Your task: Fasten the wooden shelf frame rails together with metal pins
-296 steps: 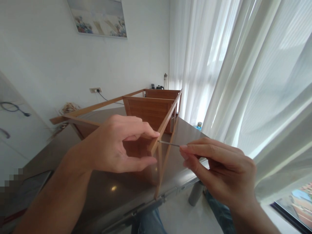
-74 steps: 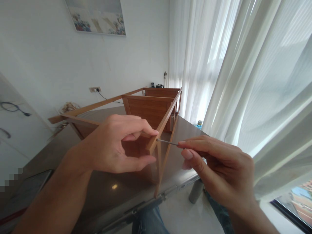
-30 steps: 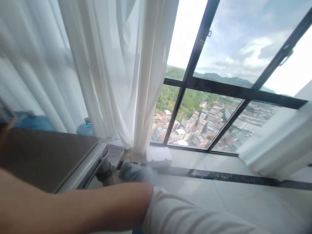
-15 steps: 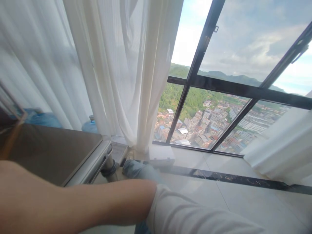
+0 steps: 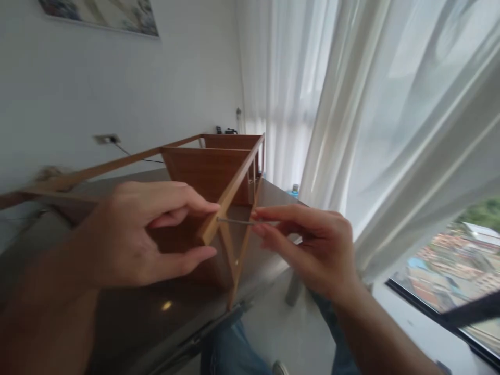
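A wooden frame (image 5: 219,172) of thin brown slats and panels stands on a dark table (image 5: 156,312). My left hand (image 5: 144,234) pinches the near corner of the frame's top slat between thumb and forefinger. My right hand (image 5: 308,245) holds a thin metal rod (image 5: 234,221) by its end in a fingertip pinch. The rod's other end meets the slat's corner right beside my left fingertips. The picture is slightly smeared by motion.
White curtains (image 5: 371,130) hang along the window on the right, with a dark window frame (image 5: 449,323) low at the right. A white wall with a socket (image 5: 106,138) and a picture (image 5: 101,13) lies behind. My jeans (image 5: 230,349) show below the table's metal edge.
My view swung right to the window and floor, with only my arm showing, then came back to the frame. Both hands hold the slat corner and the rod much as before.
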A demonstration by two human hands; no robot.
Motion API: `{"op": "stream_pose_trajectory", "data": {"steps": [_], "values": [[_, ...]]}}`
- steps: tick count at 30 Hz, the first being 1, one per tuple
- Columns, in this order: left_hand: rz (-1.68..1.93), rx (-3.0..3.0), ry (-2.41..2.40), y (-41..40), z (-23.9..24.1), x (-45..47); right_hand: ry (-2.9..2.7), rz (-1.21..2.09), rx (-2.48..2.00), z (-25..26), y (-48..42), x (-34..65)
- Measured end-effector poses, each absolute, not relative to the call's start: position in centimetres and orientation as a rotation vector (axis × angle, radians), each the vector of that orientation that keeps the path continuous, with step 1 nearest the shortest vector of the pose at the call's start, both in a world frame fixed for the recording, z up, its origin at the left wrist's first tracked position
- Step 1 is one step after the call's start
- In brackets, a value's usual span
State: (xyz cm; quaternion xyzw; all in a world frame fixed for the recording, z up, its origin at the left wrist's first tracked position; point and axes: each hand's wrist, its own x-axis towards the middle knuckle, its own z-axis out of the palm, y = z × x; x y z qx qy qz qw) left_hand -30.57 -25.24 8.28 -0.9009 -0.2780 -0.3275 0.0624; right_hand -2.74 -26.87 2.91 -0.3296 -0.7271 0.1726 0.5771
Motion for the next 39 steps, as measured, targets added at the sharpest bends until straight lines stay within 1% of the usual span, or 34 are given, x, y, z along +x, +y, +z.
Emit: {"op": "stream_pose_trajectory", "data": {"steps": [3, 10, 22, 27, 31, 39], "values": [[-0.977, -2.734, -0.754, -25.2, 9.4, -28.8, -1.685, 0.411, -0.767, 2.7, -26.8, -2.9], [-1.005, -2.759, -0.805, -25.5, 8.9, -29.0, -1.717, 0.457, -0.682, 2.9, -26.9, -3.0], [-1.035, -2.732, -0.797, -25.3, 8.8, -28.8, -1.667, 0.451, -0.731, 2.4, -27.1, -3.0], [-1.043, -2.746, -0.723, -25.2, 8.8, -28.9, -1.709, 0.396, -0.627, 2.5, -27.1, -3.0], [-1.039, -2.734, -0.768, -25.2, 8.7, -28.9, -1.758, 0.396, -0.542, 2.6, -27.0, -2.9], [-1.038, -2.748, -0.751, -25.3, 8.7, -29.0, -1.792, 0.357, -0.575, 2.4, -27.2, -2.8]]}}
